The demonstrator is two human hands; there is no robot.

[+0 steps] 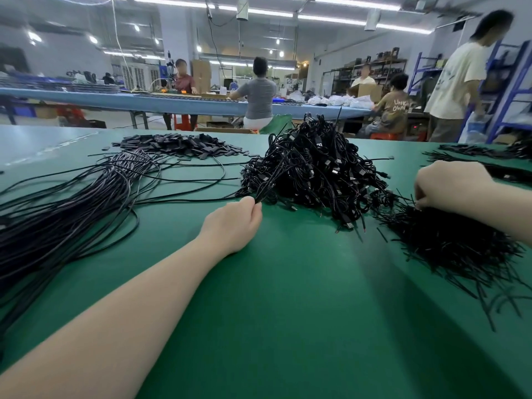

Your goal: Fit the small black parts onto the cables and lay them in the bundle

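Left hand [234, 218] is pinching cable ends at the tangled cable heap [313, 171]; right hand [449, 187] is curling into the small black parts [449, 243], apparently picking one. Finished bundle [66, 203] is lying on the counter [288, 283] left; a big heap is remaining.

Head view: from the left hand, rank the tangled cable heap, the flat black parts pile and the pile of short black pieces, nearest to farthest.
From the left hand:
1. Tangled cable heap, just ahead and right; the hand pinches cable ends trailing from it.
2. Pile of short black pieces, right, under the right hand.
3. Flat black parts pile, far side of the table, ahead and left.
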